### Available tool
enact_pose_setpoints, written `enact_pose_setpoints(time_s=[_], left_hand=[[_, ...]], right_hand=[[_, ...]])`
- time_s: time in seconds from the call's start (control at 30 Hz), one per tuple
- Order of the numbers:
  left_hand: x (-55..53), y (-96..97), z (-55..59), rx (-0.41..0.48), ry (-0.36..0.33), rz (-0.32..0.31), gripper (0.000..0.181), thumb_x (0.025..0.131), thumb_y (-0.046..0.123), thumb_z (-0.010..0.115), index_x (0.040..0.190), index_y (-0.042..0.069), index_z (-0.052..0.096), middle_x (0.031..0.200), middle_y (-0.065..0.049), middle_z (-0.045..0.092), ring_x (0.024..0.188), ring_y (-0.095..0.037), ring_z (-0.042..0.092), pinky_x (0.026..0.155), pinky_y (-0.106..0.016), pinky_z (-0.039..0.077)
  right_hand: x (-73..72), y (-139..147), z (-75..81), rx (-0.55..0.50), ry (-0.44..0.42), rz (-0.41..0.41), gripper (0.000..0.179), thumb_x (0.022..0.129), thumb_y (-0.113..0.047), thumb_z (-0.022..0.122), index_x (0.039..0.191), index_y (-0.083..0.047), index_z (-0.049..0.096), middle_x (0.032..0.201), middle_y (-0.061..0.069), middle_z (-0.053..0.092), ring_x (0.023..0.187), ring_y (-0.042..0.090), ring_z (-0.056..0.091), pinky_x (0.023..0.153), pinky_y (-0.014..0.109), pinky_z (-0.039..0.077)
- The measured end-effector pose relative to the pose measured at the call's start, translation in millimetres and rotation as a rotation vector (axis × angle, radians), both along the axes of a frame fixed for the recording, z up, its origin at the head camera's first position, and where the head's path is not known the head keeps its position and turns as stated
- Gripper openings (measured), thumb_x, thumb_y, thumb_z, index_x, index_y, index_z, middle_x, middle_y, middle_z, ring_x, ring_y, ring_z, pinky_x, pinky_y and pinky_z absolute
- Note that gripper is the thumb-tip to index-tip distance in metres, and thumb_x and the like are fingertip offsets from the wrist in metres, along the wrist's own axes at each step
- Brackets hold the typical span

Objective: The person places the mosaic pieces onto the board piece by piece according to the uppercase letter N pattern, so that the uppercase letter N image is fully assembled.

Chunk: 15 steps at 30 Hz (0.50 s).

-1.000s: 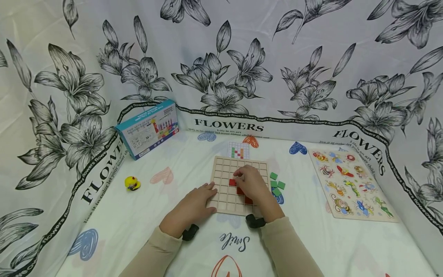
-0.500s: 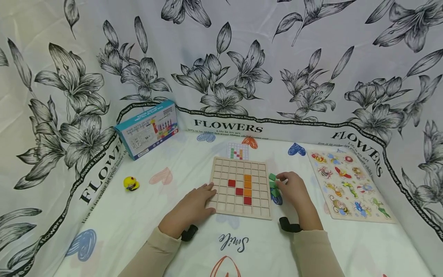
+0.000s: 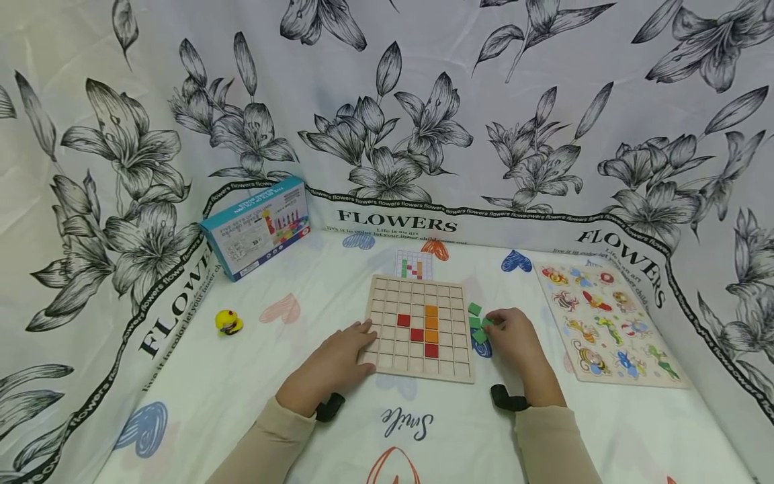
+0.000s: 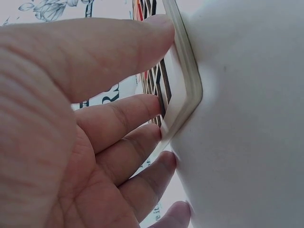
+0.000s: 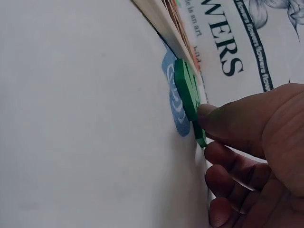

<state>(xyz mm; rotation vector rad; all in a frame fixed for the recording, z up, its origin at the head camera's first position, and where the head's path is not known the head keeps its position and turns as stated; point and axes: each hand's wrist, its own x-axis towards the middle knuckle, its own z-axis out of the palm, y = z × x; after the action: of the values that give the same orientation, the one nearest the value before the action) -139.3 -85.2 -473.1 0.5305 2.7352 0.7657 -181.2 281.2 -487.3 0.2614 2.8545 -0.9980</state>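
Note:
A wooden grid board (image 3: 450, 366) lies flat on the cloth, with three red tiles (image 3: 403, 320) in a diagonal and three orange tiles (image 3: 431, 323) in a column. My left hand (image 3: 332, 363) rests at the board's left edge, thumb and fingertips touching the rim in the left wrist view. Just right of the board lie several green square tiles (image 3: 474, 309). My right hand (image 3: 517, 339) is at the right side of this group, pinching one green tile (image 5: 201, 135) between thumb and index finger; the tile is low, near the cloth.
A small pattern card (image 3: 414, 264) with coloured squares lies behind the board. An insect puzzle board (image 3: 611, 323) is at the right. On the left are a yellow toy duck (image 3: 228, 323) and a blue-edged box (image 3: 256, 228). A flower-printed curtain (image 3: 387, 121) encloses the back.
My right hand has left the board's middle, uncovering the orange tiles, and moved right to the green tiles, where it now takes hold of one. My left hand stays at the board's edge.

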Motion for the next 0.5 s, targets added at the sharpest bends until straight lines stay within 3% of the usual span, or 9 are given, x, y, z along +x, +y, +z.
enact_pose_setpoints(time_s=[0.33,0.5], left_hand=[[-0.9,1.2,2.0,-0.010,-0.001,0.001,0.065,0.098,0.019,0.082,0.156,0.001,0.059,0.173,-0.013,0.044,0.163,-0.037,0.038,0.134,-0.058,0.031],[-0.7,1.6,0.4,-0.011,0.003,0.000,0.065,0.097,0.019,0.083,0.155,0.001,0.059,0.173,-0.014,0.044,0.163,-0.037,0.038,0.134,-0.058,0.032]], right_hand=[[-1.7,2.8,-2.1,-0.028,-0.010,-0.044,0.027,0.105,-0.017,0.068,0.130,-0.006,0.068,0.128,0.017,0.066,0.109,0.033,0.060,0.098,0.049,0.056],[-2.2,2.4,-0.2,-0.046,0.036,-0.098,0.020,0.108,-0.016,0.063,0.126,-0.008,0.067,0.121,0.015,0.066,0.112,0.032,0.059,0.100,0.046,0.055]])
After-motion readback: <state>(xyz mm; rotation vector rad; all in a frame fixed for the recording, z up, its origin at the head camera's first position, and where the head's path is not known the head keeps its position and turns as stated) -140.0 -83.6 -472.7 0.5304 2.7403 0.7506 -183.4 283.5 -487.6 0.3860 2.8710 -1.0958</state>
